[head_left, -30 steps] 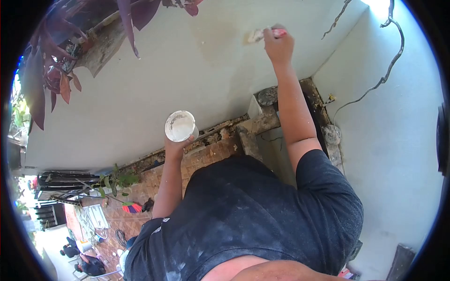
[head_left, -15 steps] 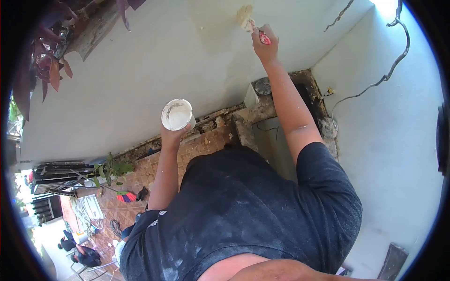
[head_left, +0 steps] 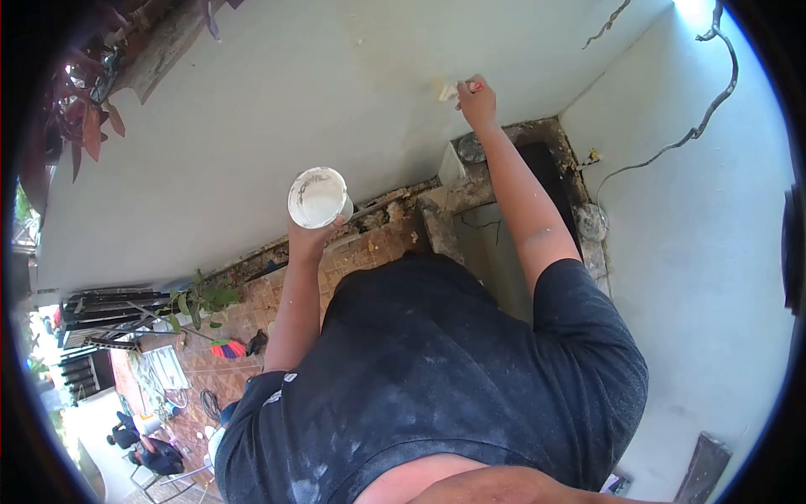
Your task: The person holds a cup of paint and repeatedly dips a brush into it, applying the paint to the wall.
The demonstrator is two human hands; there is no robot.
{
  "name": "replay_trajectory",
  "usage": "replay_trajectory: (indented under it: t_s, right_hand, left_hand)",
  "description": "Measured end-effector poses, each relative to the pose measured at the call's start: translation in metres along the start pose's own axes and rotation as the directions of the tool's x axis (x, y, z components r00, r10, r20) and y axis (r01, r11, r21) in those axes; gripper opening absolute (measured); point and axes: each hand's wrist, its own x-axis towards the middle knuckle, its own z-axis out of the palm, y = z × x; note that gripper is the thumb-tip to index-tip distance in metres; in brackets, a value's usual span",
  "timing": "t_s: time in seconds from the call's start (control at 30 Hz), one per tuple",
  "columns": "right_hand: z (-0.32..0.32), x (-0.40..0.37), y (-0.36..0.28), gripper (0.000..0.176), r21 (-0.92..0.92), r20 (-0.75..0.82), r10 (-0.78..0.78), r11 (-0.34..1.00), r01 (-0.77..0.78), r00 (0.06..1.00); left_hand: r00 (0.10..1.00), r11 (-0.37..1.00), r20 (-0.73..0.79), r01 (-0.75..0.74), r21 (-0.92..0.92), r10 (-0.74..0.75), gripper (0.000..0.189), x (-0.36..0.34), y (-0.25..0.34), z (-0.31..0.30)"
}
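My left hand (head_left: pixel 311 238) is wrapped round the lower side of a white tub (head_left: pixel 320 198), whose open top shows a pale, creamy substance inside. Farther up and to the right, my right hand (head_left: pixel 477 104) grips a brush (head_left: pixel 451 91) with a red part on its handle. The brush's pale head is against or very close to the white wall (head_left: pixel 336 101), beside a yellowish patch. My right arm is stretched out, and its fingers are closed round the handle.
Along the wall's base runs a rough, dirty ledge (head_left: pixel 437 231). A bent branch (head_left: pixel 672 151) hangs at the right wall. Dark reddish leaves (head_left: pixel 92 126) are at upper left. Below them, a green plant (head_left: pixel 201 298), tiled floor (head_left: pixel 193 370) and people (head_left: pixel 155 454) sitting at lower left.
My right hand and the brush have moved down the wall, closer to the ledge. My left hand still holds the tub, which has shifted very slightly up.
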Motion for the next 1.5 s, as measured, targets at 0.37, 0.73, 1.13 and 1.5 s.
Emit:
replay_trajectory:
  t_s: [0.37, 0.73, 1.13, 1.5]
  right_hand:
    - [-0.006, -0.068, 0.039, 0.03, 0.532, 0.395, 0.646, 0.419, -0.736, 0.653]
    - [0.021, -0.038, 0.1, 0.02, -0.054, 0.318, 0.827, 0.505, -0.862, 0.464]
    - [0.032, -0.029, 0.015, 0.029, -0.178, 0.202, 0.327, 0.939, -0.293, 0.923]
    - [0.021, -0.033, -0.064, 0.028, 0.326, 0.07, 0.307, 0.892, -0.312, 0.949]
  left_hand:
    - [0.998, 1.0, -0.056, -0.009, 0.025, 0.011, 0.084, 0.001, 0.001, -0.011]
    - [0.995, 1.0, -0.099, 0.009, 0.028, -0.007, 0.081, -0.001, -0.004, -0.012]
    - [0.992, 1.0, -0.128, 0.007, -0.009, -0.008, 0.084, 0.002, -0.011, -0.007]
    - [0.995, 0.998, -0.085, 0.056, 0.013, -0.055, 0.09, -0.001, -0.005, -0.012]
